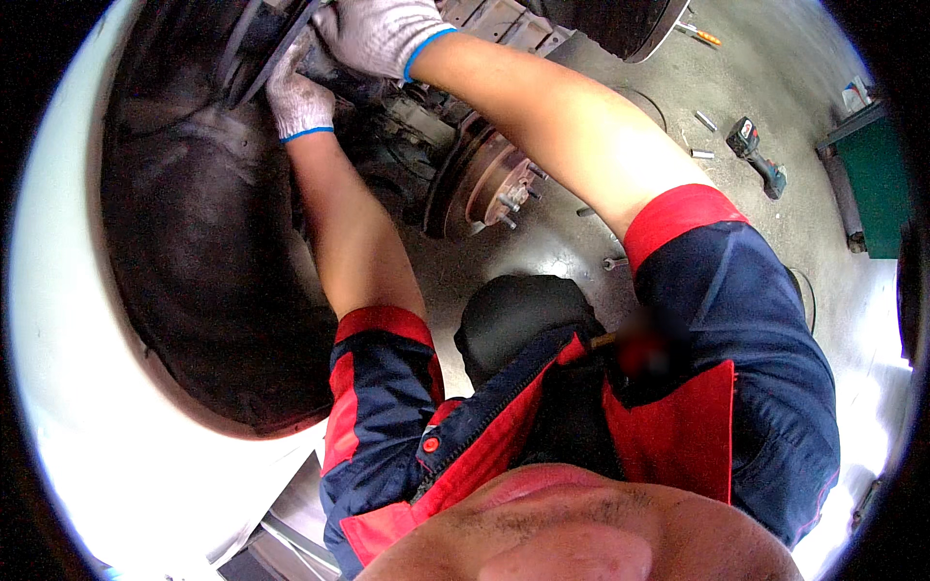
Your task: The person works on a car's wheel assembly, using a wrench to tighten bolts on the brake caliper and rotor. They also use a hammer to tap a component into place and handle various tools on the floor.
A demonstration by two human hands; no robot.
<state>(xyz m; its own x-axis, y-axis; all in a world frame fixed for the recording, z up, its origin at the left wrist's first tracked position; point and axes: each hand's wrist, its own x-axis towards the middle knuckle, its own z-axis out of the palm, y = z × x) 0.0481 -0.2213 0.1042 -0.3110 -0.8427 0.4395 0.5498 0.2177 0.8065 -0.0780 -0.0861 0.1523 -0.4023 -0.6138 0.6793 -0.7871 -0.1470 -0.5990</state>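
Both my hands wear white knit gloves with blue cuffs and reach up into the wheel well of a car. My left hand (300, 95) is beside a dark bar (275, 56) that covers part of it; its fingers are hidden. Close to it on the right, my right hand (380, 37) is bent over among the parts at the upper edge, its fingertips out of sight. Whether either hand grips anything does not show. Below my right forearm sits a rusty brake disc (496, 182) with bare wheel studs.
A black wheel-arch liner (194, 261) and white fender (77, 339) curve along the left. On the floor to the right lie a cordless impact wrench (756, 157), metal sockets (705, 121) and an orange-handled tool (702, 37). Farther right stands a green cabinet (870, 174). A tire (620, 21) is at the top.
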